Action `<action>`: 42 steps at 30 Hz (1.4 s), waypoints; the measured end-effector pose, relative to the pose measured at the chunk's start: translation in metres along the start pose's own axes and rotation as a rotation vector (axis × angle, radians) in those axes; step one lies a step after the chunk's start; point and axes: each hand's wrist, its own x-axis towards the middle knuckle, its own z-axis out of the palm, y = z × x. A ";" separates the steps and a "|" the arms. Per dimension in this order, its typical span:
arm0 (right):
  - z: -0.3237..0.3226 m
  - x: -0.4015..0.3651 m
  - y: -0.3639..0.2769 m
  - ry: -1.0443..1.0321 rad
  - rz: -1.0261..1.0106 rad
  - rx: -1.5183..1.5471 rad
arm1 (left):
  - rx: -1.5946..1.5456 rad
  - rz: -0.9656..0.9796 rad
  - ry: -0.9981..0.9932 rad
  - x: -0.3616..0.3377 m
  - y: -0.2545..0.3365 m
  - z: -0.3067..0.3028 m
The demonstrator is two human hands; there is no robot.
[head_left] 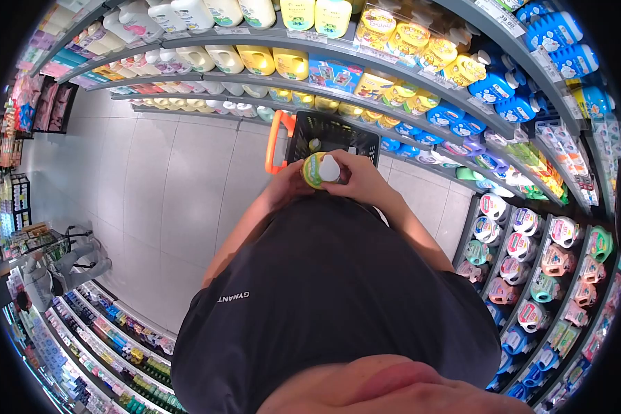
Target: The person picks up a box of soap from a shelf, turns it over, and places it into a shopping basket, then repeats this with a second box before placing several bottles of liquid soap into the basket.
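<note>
In front of my chest I hold a yellow bottle (313, 170) with a green-and-white label and a white cap (329, 168). My left hand (288, 183) grips its left side, the fingers partly hidden behind it. From the right, my right hand (355, 175) is closed around the bottle near the white cap. Just beyond my hands stands a black shopping basket (334, 127) with an orange handle (274, 141). A small yellowish item (315, 145) lies inside it.
Ahead curves a shelf (255, 36) of white, yellow and blue bottles. On the right, another rack (507, 269) holds detergent jugs. A person (48, 279) with a shopping cart (69, 238) is at the left, near lower-left shelves (110, 338). Grey floor tiles (179, 179) lie between.
</note>
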 end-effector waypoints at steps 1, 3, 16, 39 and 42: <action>0.000 0.000 0.001 -0.004 -0.003 0.008 | -0.004 0.007 -0.002 0.000 -0.001 0.000; 0.000 -0.001 0.000 -0.011 0.005 0.018 | -0.017 0.005 0.001 0.001 -0.004 -0.002; 0.002 -0.004 0.001 -0.015 -0.014 -0.031 | 0.000 -0.046 0.096 -0.002 -0.010 0.001; 0.003 -0.010 0.007 -0.043 0.012 -0.012 | -0.003 -0.048 0.087 0.001 -0.020 -0.003; 0.003 -0.011 0.008 -0.034 0.013 -0.001 | -0.014 -0.060 0.096 0.004 -0.024 -0.006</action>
